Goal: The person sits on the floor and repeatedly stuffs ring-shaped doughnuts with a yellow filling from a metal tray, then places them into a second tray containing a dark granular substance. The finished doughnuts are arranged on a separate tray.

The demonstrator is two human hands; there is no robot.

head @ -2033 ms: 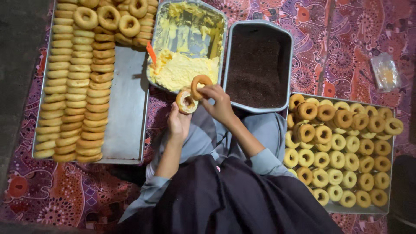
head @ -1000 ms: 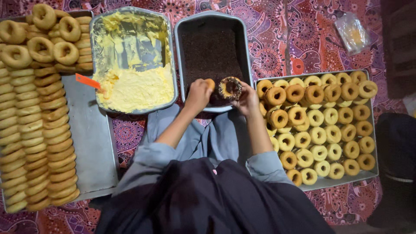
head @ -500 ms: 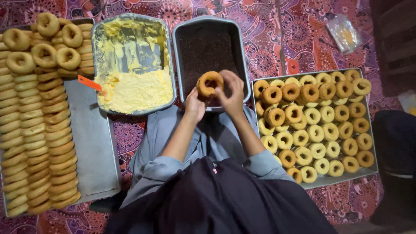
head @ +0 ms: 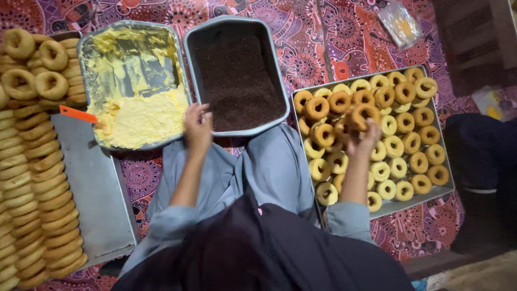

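My right hand (head: pixel 362 141) holds a ring-shaped doughnut (head: pixel 365 114) over the right tray (head: pixel 417 198), which is filled with several coated doughnuts. My left hand (head: pixel 198 126) hovers empty, fingers loosely apart, at the near rim between the pan of yellow cream (head: pixel 132 86) and the pan of dark brown crumbs (head: pixel 237 75). An orange spatula (head: pixel 78 114) rests in the cream.
A long metal tray (head: pixel 91 188) at the left carries rows of plain doughnuts (head: pixel 32 178). A small plastic bag (head: pixel 399 22) lies on the patterned red cloth at the back right. A dark shape (head: pixel 479 178) sits at the far right.
Both hands held a doughnut over the crumb pan; now my right hand has carried it right to the filled tray, and my left hand has let go and stays by the pans.
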